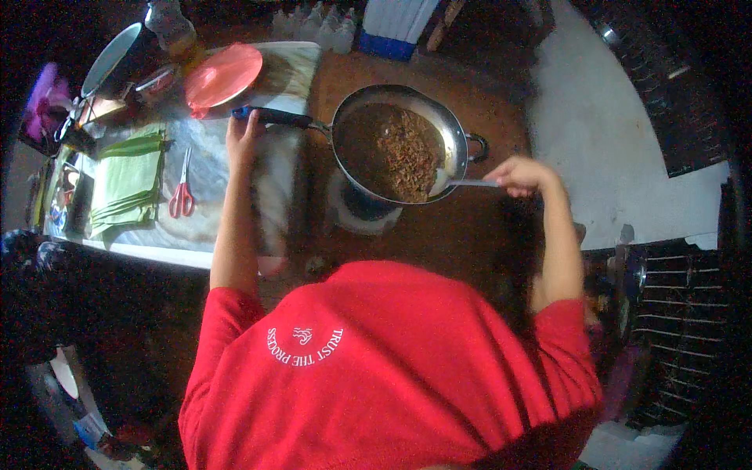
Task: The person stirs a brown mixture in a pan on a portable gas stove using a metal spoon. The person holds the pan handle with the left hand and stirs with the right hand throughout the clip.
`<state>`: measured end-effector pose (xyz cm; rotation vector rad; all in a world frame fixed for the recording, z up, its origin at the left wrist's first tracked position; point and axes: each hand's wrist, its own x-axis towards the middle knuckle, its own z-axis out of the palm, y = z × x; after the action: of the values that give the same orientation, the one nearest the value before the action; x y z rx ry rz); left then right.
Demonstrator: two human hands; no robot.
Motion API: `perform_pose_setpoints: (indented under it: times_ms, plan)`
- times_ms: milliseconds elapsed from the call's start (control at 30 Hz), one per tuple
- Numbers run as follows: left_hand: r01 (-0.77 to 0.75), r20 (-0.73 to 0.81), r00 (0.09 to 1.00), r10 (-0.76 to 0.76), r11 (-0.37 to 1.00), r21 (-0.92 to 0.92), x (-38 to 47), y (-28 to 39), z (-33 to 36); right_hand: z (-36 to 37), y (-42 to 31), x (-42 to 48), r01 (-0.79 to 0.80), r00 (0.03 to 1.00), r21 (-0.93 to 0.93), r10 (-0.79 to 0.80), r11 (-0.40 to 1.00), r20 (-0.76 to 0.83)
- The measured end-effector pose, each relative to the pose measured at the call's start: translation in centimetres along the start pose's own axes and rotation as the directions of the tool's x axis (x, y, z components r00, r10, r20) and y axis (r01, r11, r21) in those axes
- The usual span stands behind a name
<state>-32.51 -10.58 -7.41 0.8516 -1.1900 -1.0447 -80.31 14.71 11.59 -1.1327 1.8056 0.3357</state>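
My left hand (242, 138) grips the black and blue end of the long handle of a metal wok (346, 170). Brown crumbly food (408, 153) lies across the middle and right of the wok. In my right hand (520, 176) is the thin handle of a spatula (473, 183), whose pale blade rests at the wok's lower right, against the edge of the food. A small loop handle (479, 147) stands out from the wok's right side, just above my right hand. What supports the wok is hard to make out.
Left of the wok, a marble-patterned table (205, 170) holds red-handled scissors (183, 194), stacked green leaf pieces (129, 182) and a red lid or plate (226, 76). Clear bottles (329, 26) stand beyond. A wire rack (678, 317) is at the right.
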Motion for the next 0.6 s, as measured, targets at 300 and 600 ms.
perform_pose_setpoints:
  times_ms: [300,600]
  plan:
    - [0.024,0.000,1.000,-0.024,1.000,-0.015,-0.5,1.1,0.8,9.8,0.6,2.5,0.235,0.971,0.615,-0.150,0.753,-0.186]
    - [0.079,0.023,0.997,-0.078,0.995,-0.061,-0.1,0.4,0.2,5.9,-4.0,-0.5,0.364,0.775,0.072,-0.259,0.929,-0.577]
